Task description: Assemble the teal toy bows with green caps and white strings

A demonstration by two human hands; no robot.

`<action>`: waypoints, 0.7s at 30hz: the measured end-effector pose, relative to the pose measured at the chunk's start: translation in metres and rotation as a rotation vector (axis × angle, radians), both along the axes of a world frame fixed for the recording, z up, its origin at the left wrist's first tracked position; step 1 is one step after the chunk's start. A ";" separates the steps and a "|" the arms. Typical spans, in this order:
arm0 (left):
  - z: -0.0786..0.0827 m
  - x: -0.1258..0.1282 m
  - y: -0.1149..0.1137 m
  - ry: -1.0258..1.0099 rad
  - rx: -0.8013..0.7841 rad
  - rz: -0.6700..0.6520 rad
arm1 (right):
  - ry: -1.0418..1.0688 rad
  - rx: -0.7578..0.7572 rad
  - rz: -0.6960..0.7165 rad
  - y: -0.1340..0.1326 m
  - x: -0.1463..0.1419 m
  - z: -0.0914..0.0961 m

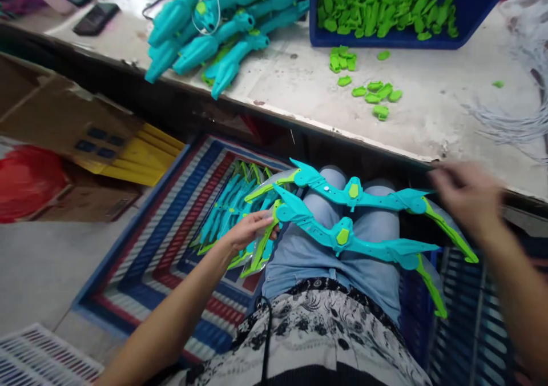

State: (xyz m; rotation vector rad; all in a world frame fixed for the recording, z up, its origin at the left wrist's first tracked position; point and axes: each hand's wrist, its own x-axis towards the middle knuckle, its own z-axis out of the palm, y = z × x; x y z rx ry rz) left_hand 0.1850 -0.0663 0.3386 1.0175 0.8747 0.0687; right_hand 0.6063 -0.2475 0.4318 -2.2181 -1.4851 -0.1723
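Two turquoise toy bows with green curved tips lie across my lap. My left hand [252,229] is closed on the green tip of the nearer toy bow [317,223], at its left end. Just beyond it rests the farther toy bow [377,199], roughly parallel. Each has a green plate at its centre. My right hand [468,197] is off to the right by the table edge, near the right end of the farther bow. Motion blur smears its fingers, so whether it holds anything is unclear.
Turquoise toy parts [226,26] are piled on the table [282,83]. A blue bin [385,42] holds many small green pieces; several loose green pieces [372,95] and white strings [509,126] lie near it. At my left, a striped basket [141,260] contains more bows [229,203].
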 end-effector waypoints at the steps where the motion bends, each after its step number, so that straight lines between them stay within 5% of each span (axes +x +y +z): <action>1: 0.006 0.000 0.002 -0.020 0.032 -0.020 | 0.202 -0.013 0.219 0.020 -0.047 -0.007; 3: 0.021 0.001 0.005 -0.038 0.142 -0.079 | 0.530 -0.063 0.422 0.056 -0.132 -0.023; 7: 0.044 -0.006 0.010 0.045 0.312 -0.238 | 1.005 -0.218 0.390 0.099 -0.223 -0.051; 10: 0.050 -0.016 0.012 0.120 0.355 -0.307 | 1.165 -0.249 0.324 0.101 -0.241 -0.058; 15: 0.044 -0.025 0.010 0.146 0.374 -0.336 | 1.148 -0.227 0.229 0.082 -0.250 -0.059; 21: 0.053 -0.028 0.023 0.100 0.441 -0.440 | 0.922 -0.033 0.514 0.074 -0.255 -0.065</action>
